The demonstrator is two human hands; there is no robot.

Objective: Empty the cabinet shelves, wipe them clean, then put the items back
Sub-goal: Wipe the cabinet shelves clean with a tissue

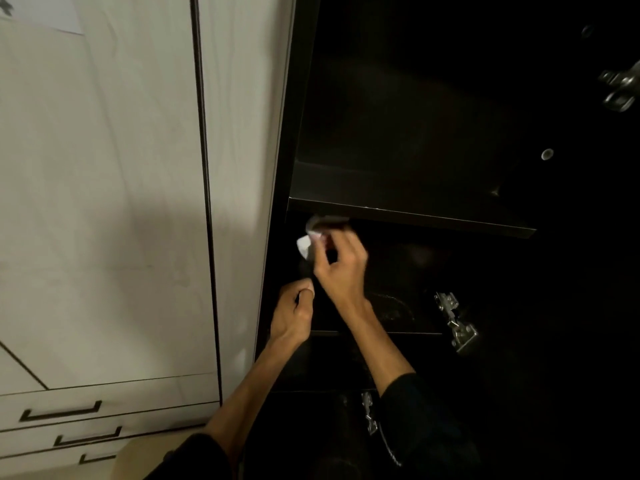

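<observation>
The open cabinet is dark inside, with a bare upper shelf [408, 211] and a lower shelf [391, 332] below it. My right hand [341, 263] reaches in just under the upper shelf at its left end, fingers closed around a small white and pale item [306, 244], blurred, maybe a cloth or wrapped packet. My left hand [294, 311] is curled into a loose fist beside the cabinet's left wall, just below the right hand; whether it holds anything I cannot tell. A faint ring mark [393, 306] shows on the lower shelf.
A pale wood-grain closed door [104, 202] fills the left, with several drawers [104, 410] with dark handles below. Metal hinges [455, 323] [618, 88] stick out on the cabinet's right side. A light floor patch [145, 455] lies at the bottom.
</observation>
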